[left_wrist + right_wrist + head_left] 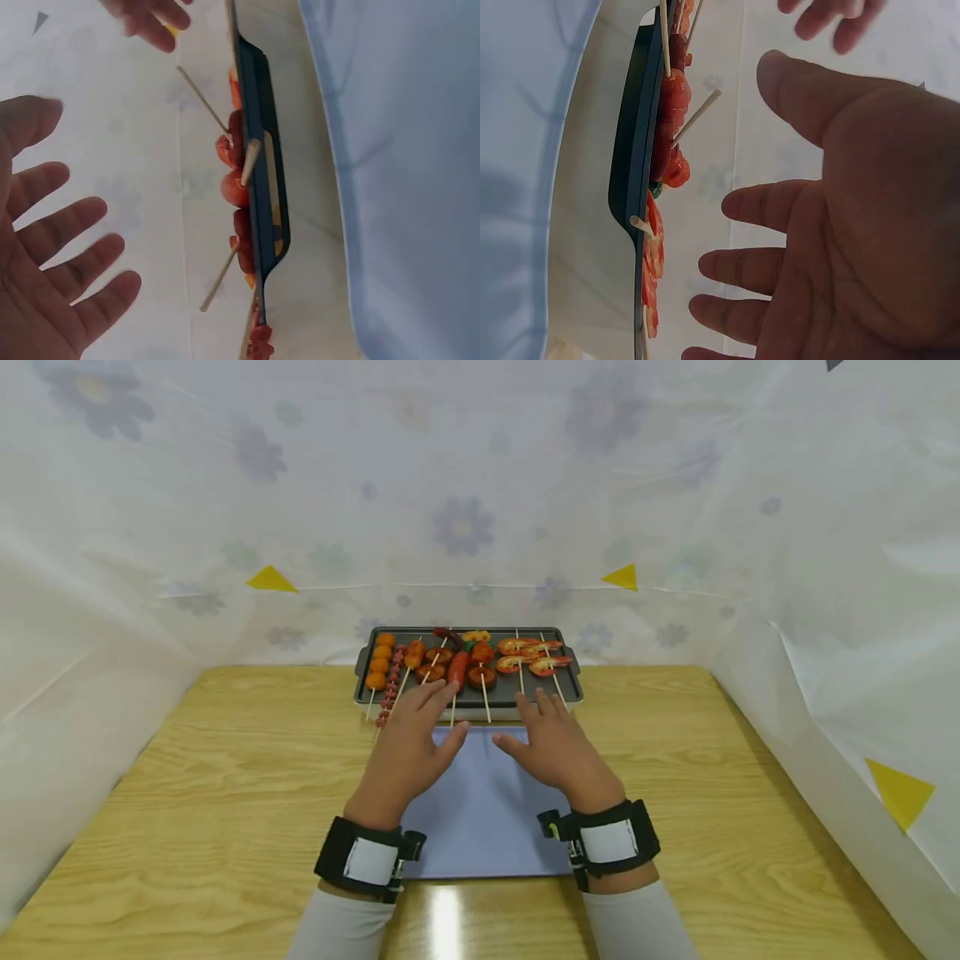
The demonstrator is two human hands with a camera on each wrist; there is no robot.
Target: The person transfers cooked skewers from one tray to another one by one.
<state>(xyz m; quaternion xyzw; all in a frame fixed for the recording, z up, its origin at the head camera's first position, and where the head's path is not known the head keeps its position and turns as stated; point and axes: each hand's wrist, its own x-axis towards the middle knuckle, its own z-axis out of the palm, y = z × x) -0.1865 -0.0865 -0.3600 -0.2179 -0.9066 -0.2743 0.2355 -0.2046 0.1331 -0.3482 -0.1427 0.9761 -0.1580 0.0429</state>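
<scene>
My left hand [408, 747] hovers over the left part of a light blue mat [480, 827], its fingers extended toward the grill pan. Over the right part of the mat is my right hand [558, 747], fingers also spread and holding nothing. Beyond both lies a dark grill pan [360, 689] bearing several skewers: orange balls [377, 672], small pink pieces [392, 685], a red sausage [457, 670], round brown slices [480, 677] and shrimp [551, 666]. Both wrist views show bare palms, with the pan [262, 150] seen from its side. The left fingertips overlap the sausage skewer's stick in the head view.
The pan stands at the far edge of a wood-grain table [247, 793]. Several skewer sticks jut over its near rim. A pale flowered sheet [465, 468] hangs behind and along both sides, with yellow triangles [621, 577] on it.
</scene>
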